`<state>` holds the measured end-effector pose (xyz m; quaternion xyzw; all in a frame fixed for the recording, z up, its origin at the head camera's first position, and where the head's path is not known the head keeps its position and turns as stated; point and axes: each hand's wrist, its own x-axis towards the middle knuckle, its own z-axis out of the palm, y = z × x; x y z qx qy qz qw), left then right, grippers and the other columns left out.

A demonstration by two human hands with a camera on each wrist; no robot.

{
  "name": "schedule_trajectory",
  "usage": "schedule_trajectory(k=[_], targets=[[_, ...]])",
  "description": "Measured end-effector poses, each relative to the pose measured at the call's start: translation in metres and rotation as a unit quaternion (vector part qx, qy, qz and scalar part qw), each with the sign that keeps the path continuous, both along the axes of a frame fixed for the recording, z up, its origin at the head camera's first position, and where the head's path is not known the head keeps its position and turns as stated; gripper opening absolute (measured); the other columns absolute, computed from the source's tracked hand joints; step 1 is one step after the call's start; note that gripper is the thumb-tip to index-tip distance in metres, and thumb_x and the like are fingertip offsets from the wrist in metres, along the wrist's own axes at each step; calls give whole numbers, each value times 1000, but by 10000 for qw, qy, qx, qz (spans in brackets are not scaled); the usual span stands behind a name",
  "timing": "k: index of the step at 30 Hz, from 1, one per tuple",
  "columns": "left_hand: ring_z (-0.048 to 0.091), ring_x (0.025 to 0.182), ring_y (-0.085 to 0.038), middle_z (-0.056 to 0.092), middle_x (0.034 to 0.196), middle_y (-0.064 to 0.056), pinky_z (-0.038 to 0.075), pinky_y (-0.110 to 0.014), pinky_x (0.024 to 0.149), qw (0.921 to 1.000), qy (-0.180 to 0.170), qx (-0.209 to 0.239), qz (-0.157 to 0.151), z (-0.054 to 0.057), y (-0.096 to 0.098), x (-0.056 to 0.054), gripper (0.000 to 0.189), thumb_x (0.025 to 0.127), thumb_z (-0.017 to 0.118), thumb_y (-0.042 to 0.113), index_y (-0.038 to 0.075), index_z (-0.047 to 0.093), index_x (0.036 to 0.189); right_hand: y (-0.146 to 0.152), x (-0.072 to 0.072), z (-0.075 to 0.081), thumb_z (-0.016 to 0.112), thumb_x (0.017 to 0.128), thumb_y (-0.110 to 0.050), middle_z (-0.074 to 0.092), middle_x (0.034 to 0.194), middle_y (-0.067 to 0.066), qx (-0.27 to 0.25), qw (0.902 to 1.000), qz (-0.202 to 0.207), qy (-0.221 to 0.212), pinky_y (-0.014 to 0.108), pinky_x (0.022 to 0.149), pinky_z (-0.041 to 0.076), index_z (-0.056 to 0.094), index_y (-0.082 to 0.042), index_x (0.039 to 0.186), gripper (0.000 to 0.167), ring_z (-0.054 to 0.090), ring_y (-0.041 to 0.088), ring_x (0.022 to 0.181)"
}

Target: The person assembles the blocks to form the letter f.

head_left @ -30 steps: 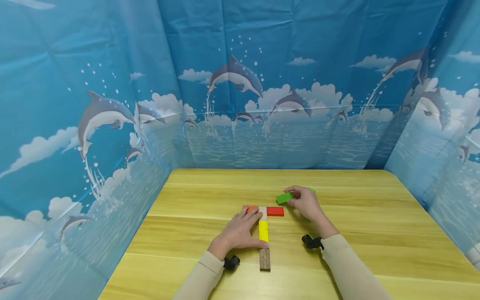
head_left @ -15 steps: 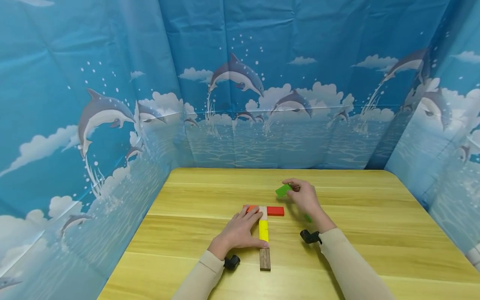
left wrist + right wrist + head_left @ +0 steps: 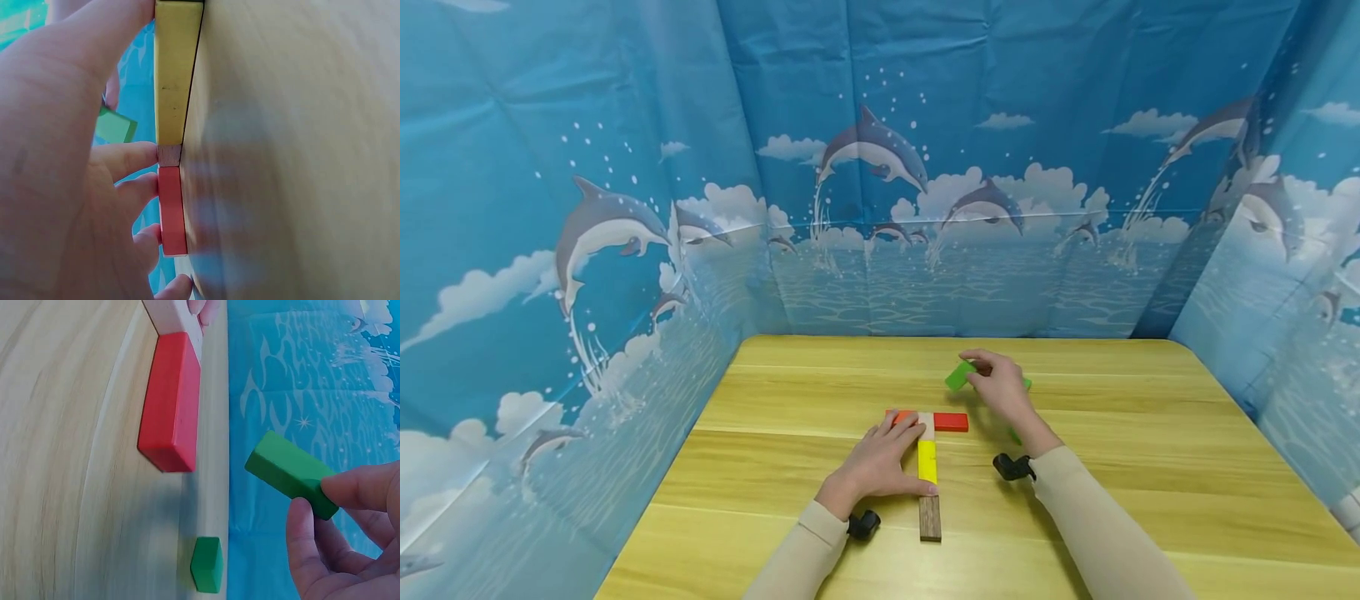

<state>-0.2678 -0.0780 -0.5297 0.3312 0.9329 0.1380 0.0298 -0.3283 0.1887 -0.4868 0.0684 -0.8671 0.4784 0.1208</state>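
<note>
The right hand (image 3: 1000, 385) pinches a green block (image 3: 284, 465) by one end, thumb and fingertips clamped on it, and holds it tilted above the table (image 3: 715, 500), far and right of the pale wood block (image 3: 927, 427). The left hand (image 3: 878, 463) has its fingers spread apart over the orange block (image 3: 172, 212) and the pale one, thumb tip at the near end of the yellow block (image 3: 927, 461), next to the dark brown block (image 3: 930, 518).

To handle this well, I would keep the left touch light: a heavy press could slide the row. The end grip leaves the green block's other end free for lining up, but it may swivel, so level it by turning the wrist before any contact. Pass clear of the red block (image 3: 951, 422), whose right end nothing braces, and of the loose green block (image 3: 207, 565) lying to its right.
</note>
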Motion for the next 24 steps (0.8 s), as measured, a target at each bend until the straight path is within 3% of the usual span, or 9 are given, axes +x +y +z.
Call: schedule_trajectory(k=[6,16,24], targets=[[6,154,-28,16,167,6,21,-57,118,10000,-76,21,51,0,1,-1,111,75,53,89,25,28,161,-6,-3,1,64,99,-9,66,121,10,-18,9998,105,-145,43,80,56,68,-20,131,33,62,28,107],[4,154,-27,15,168,7,19,-57,119,9998,-162,43,48,0,0,-1,110,75,52,89,26,27,161,-21,-12,-2,63,99,-6,68,116,12,-151,9988,286,-360,39,78,57,70,-13,128,30,64,28,99],[5,154,-28,15,168,6,19,-57,119,9999,-141,86,28,0,1,-2,110,76,53,89,25,27,161,-37,-15,-6,62,99,-4,66,121,16,-336,9971,388,-560,46,80,59,69,-8,129,31,68,33,95]])
